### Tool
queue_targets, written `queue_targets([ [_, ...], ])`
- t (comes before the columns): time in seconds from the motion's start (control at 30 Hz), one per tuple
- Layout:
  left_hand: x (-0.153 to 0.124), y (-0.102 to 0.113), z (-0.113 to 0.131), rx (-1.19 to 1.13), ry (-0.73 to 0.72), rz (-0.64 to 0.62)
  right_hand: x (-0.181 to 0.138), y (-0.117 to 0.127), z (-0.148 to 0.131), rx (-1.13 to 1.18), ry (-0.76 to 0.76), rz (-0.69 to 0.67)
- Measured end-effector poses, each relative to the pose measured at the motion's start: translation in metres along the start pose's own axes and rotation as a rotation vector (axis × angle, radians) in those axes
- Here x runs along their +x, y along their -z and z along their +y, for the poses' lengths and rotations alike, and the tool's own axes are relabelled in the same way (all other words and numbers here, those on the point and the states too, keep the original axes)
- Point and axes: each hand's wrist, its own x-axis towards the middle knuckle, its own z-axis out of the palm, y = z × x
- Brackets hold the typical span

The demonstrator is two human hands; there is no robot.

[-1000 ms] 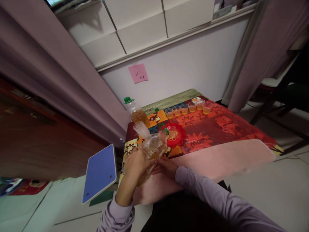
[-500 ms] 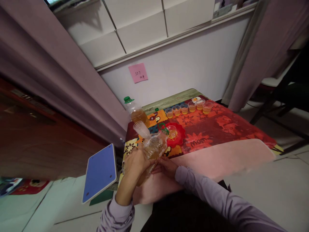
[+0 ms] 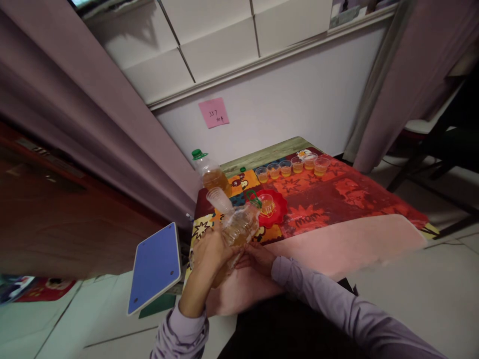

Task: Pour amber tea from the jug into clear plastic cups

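Between my two hands a large clear plastic bottle (image 3: 241, 227) of amber liquid lies tilted, its neck with a green handle ring (image 3: 254, 198) over a red scalloped plate (image 3: 280, 209). My left hand (image 3: 209, 252) wraps around the bottle from the left. On its right side, my right hand (image 3: 256, 257) grips it low, the fingers partly hidden. A clear plastic cup (image 3: 267, 203) sits on the plate just under the bottle's mouth. Beside the bottle's shoulder leans a stack of clear cups (image 3: 218, 200).
Behind stands a second bottle (image 3: 214, 177) with a green cap. Several cups (image 3: 286, 168) holding amber liquid line the table's back, near a loose green cap (image 3: 243, 169). A pink cloth (image 3: 348, 244) covers the front edge. A blue board (image 3: 155, 267) is at the left.
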Motion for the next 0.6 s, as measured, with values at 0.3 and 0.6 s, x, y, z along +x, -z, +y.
queue_targets([
  [0.3, 0.007, -0.031, -0.020, -0.181, -0.035, 0.157, 0.001, 0.001, 0.000, 0.059, 0.072, 0.023],
  [0.6, 0.013, -0.091, -0.059, -0.782, -0.145, 0.491, -0.001, -0.007, -0.012, 0.088, 0.219, 0.055],
])
